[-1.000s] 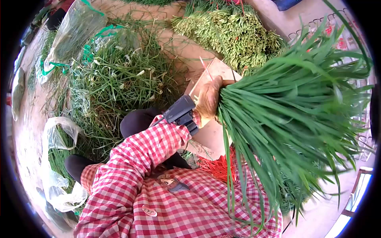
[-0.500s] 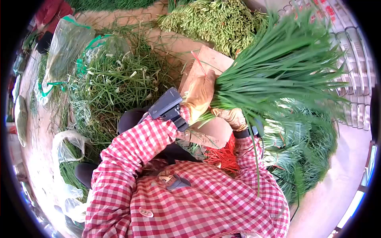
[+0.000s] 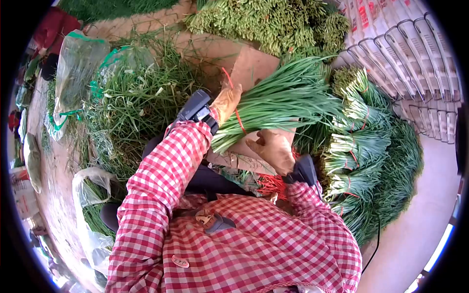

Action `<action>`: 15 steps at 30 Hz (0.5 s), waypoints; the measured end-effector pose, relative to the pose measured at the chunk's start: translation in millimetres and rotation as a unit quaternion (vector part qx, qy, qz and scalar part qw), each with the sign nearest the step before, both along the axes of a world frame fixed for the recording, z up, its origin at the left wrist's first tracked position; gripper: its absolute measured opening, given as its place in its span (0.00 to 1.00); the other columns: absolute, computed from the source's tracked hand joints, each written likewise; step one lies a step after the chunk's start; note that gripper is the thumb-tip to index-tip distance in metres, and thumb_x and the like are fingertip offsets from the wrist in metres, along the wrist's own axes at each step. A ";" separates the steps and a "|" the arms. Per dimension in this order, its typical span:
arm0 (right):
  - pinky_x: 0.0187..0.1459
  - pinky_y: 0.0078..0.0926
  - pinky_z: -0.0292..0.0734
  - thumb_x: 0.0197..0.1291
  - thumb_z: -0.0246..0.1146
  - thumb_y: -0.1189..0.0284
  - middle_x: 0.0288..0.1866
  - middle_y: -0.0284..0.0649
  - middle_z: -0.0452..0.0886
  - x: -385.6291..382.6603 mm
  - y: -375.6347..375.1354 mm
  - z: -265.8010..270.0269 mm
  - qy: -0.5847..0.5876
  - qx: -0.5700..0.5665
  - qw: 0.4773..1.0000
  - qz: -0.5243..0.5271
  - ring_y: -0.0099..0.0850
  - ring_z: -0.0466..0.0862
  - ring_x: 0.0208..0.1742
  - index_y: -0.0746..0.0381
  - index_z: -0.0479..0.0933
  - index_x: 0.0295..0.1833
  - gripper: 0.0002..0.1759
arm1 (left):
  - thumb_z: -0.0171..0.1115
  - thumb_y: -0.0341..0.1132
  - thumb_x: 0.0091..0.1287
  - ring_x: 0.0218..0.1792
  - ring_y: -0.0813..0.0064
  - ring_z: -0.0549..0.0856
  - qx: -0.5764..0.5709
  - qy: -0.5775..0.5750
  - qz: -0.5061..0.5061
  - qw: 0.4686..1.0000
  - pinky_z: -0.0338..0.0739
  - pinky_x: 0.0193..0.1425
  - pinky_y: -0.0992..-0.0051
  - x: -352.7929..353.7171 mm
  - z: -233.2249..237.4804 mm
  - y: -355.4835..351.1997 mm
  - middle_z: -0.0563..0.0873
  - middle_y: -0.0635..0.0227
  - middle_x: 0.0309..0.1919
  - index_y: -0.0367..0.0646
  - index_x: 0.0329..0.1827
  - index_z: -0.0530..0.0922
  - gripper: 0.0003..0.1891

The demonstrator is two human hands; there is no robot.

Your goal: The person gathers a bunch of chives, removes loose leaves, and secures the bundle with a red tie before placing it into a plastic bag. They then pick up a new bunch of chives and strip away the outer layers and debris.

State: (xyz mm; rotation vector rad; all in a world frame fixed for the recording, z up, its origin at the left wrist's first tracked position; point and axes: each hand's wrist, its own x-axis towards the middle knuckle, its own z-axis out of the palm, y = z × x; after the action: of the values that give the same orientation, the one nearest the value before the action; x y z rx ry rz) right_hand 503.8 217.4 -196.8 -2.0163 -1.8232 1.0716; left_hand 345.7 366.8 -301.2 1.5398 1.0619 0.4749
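Note:
A bundle of long green chives (image 3: 288,93) lies across a cardboard sheet (image 3: 256,63), its pale cut stems pointing down and left. My left hand (image 3: 227,103), in a yellowish glove, is closed on the bundle's upper side near the stem end. A red tie (image 3: 239,121) crosses the stems and passes under that hand, with one end sticking up above it. Just below the bundle is my right hand (image 3: 273,150), also gloved, its fingers bent but apart and nothing visible in them. Whether its fingertips touch the leaves is hard to tell.
Tied chive bundles (image 3: 354,151) are stacked at right beside wire-like racks (image 3: 400,58). Pale-stemmed greens (image 3: 273,24) are heaped at the back. Loose trimmings (image 3: 141,102) and plastic bags (image 3: 80,63) lie at left. Red ties (image 3: 271,184) sit below my right hand.
The chives have come down from the upper right onto the cardboard, and the red tie now shows across them. My left hand moved slightly left; my right hand moved down and left off the bundle.

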 end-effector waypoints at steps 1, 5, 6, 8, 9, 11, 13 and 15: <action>0.34 0.39 0.78 0.55 0.64 0.53 0.31 0.49 0.83 -3.9 0.5 -5.1 -0.020 0.004 1.000 0.000 0.44 0.84 0.32 0.69 0.75 0.42 0.27 | 0.36 0.55 0.74 0.42 0.70 0.80 0.047 -0.021 0.011 0.999 0.71 0.52 0.71 3.2 12.0 -5.8 0.85 0.60 0.39 0.31 0.48 0.77 0.32; 0.29 0.42 0.76 0.55 0.64 0.58 0.25 0.48 0.81 -17.1 9.3 1.8 -0.086 0.093 0.992 0.017 0.47 0.82 0.27 0.67 0.74 0.37 0.21 | 0.37 0.61 0.72 0.60 0.64 0.74 -0.035 -0.023 0.034 0.999 0.64 0.65 0.74 5.8 24.6 -16.8 0.78 0.50 0.56 0.28 0.60 0.72 0.38; 0.28 0.42 0.76 0.55 0.63 0.59 0.23 0.48 0.80 -19.5 9.2 7.9 -0.100 0.128 0.987 0.020 0.48 0.82 0.25 0.66 0.74 0.36 0.19 | 0.37 0.62 0.72 0.61 0.64 0.73 -0.051 -0.025 0.026 0.998 0.63 0.66 0.73 5.0 30.4 -18.1 0.78 0.50 0.57 0.28 0.60 0.71 0.39; 0.26 0.43 0.75 0.55 0.62 0.62 0.20 0.49 0.78 -3.7 5.6 -53.5 -0.064 0.161 0.985 0.011 0.49 0.80 0.23 0.64 0.75 0.35 0.15 | 0.38 0.63 0.71 0.63 0.64 0.72 -0.085 -0.035 0.008 0.996 0.62 0.67 0.72 5.7 33.3 -22.9 0.76 0.50 0.59 0.28 0.60 0.71 0.39; 0.26 0.43 0.75 0.55 0.62 0.62 0.20 0.49 0.78 1.6 7.4 -53.7 -0.016 0.170 0.985 0.013 0.49 0.80 0.23 0.63 0.75 0.34 0.14 | 0.35 0.64 0.71 0.68 0.64 0.67 -0.068 -0.055 -0.002 0.996 0.57 0.71 0.70 4.1 36.2 -24.1 0.71 0.50 0.64 0.31 0.65 0.67 0.40; 0.26 0.42 0.75 0.55 0.61 0.67 0.22 0.53 0.78 8.3 7.9 -47.3 0.038 0.126 0.991 0.010 0.50 0.79 0.23 0.63 0.78 0.31 0.09 | 0.32 0.64 0.71 0.71 0.65 0.62 -0.055 -0.145 -0.029 0.987 0.52 0.74 0.70 4.3 44.9 -24.8 0.67 0.50 0.68 0.35 0.69 0.63 0.40; 0.23 0.32 0.73 0.61 0.62 0.66 0.22 0.44 0.81 10.4 13.6 11.0 0.121 -0.085 0.989 0.022 0.34 0.80 0.20 0.64 0.81 0.33 0.12 | 0.28 0.65 0.71 0.74 0.66 0.56 -0.038 -0.200 -0.049 0.978 0.42 0.77 0.71 -2.7 70.9 -28.1 0.61 0.54 0.71 0.41 0.73 0.58 0.40; 0.23 0.16 0.74 0.65 0.60 0.64 0.24 0.32 0.83 8.0 25.6 50.4 0.256 -0.085 0.961 -0.059 0.19 0.80 0.24 0.63 0.82 0.39 0.14 | 0.28 0.66 0.71 0.74 0.66 0.56 -0.034 -0.198 0.003 0.980 0.43 0.77 0.70 -4.5 72.3 -27.3 0.62 0.56 0.71 0.42 0.73 0.58 0.40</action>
State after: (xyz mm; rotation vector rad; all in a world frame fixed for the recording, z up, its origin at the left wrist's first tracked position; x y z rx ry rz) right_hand 511.8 242.9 -146.3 -1.6859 -1.3678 1.5752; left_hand 341.3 339.5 -228.9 1.3110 0.7637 0.7083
